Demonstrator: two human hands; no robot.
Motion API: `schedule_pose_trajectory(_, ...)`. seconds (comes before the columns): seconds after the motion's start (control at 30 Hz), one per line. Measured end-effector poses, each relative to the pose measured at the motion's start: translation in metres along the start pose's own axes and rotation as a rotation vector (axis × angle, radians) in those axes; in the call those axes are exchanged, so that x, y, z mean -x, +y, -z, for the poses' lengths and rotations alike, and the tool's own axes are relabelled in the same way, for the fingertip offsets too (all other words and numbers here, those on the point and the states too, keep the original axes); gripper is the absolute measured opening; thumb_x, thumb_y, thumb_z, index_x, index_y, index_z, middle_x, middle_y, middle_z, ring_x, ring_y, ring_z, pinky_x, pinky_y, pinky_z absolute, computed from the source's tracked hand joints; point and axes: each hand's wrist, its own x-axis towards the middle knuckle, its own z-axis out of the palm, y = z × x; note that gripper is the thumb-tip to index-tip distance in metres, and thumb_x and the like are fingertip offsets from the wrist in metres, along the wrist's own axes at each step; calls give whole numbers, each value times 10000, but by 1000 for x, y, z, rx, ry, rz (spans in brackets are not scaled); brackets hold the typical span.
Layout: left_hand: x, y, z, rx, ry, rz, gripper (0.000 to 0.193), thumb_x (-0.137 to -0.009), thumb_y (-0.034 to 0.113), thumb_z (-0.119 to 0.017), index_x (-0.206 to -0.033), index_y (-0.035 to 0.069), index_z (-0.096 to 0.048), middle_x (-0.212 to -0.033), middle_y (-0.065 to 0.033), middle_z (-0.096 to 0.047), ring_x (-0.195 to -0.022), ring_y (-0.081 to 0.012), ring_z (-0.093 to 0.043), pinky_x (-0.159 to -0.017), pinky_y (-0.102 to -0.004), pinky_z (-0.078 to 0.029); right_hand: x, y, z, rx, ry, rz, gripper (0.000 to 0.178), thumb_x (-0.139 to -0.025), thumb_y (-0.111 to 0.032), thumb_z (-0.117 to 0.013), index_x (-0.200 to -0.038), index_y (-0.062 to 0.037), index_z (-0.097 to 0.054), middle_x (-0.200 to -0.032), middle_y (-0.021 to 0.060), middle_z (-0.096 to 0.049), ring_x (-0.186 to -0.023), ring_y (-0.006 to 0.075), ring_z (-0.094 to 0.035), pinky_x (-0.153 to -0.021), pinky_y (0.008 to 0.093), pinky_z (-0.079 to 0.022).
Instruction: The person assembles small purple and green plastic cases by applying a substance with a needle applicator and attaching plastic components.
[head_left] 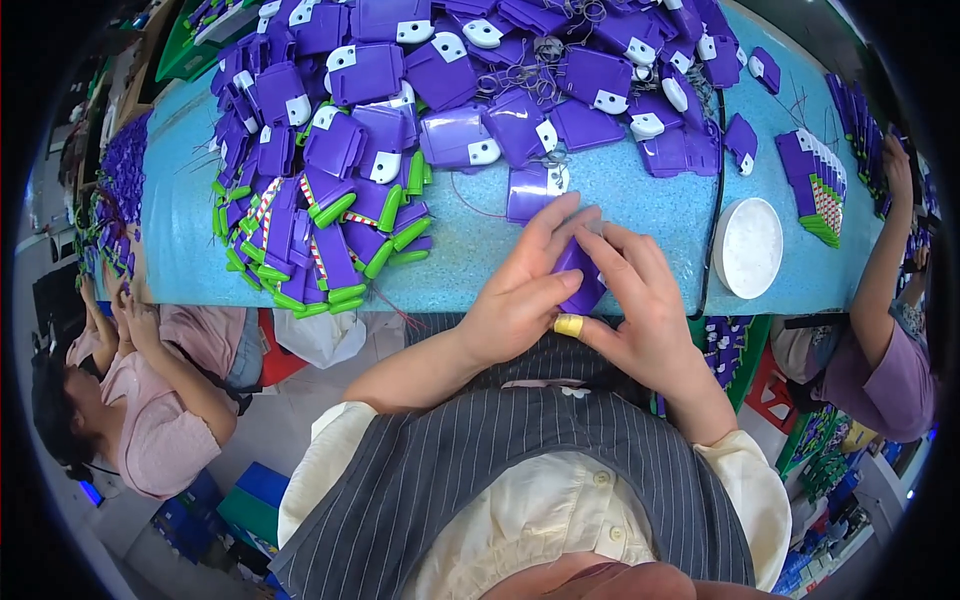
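Note:
Between my two hands, just past the table's near edge, is a purple plastic piece (583, 287), partly covered by my fingers. My left hand (535, 285) grips it from the left, thumb lying across its face. From the right, my right hand (640, 295) closes on the same piece, fingertips at its top and thumb at its lower edge. Yellow tape wraps that thumb's tip. Right beyond my fingers a purple plastic shell (530, 195) with a white corner lies on the blue table (460, 270).
A heap of purple-and-white shells (450, 75) covers the table's far side. Purple pieces with green ends (310, 245) lie at left. To the right are a black cable (715, 220), a white round dish (748, 248) and a stacked row (815, 185). Co-workers sit at both sides.

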Motion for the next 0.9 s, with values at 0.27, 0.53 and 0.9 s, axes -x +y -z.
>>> schedule_pose_trajectory(0.27, 17, 20, 0, -471, -115, 116, 542, -882, -37, -373, -1402, -12, -226, -1317, -145, -434, -1215, -205, -442, -1021, -333, -336, 6, 4, -4, -181, 43, -98, 731, -614, -140, -780, -1249, 21, -454, -1098, 192, -506, -926, 311, -537, -758, 366, -471)
schedule_pose_trajectory(0.53, 48, 35, 8, -416, 247, -19, 162, -926, 44, -480, -1072, -28, -470, -1013, -137, -592, -905, -161, -610, -764, -278, -517, 5, 13, 1, 32, 142, -140, 722, -638, -40, -740, -1287, 6, -427, -1184, 188, -453, -971, 289, -536, -790, 344, -470)
schedule_pose_trajectory(0.9, 92, 77, 55, -1893, 690, -885, 165, -895, 145, -436, -885, -13, -478, -1063, -174, -628, -1109, -378, -536, -1032, -591, -159, -115, -36, -71, 378, 16, 578, 348, -686, -123, -567, -1029, -65, -581, -931, 52, -516, -799, 178, -533, -619, 286, -456)
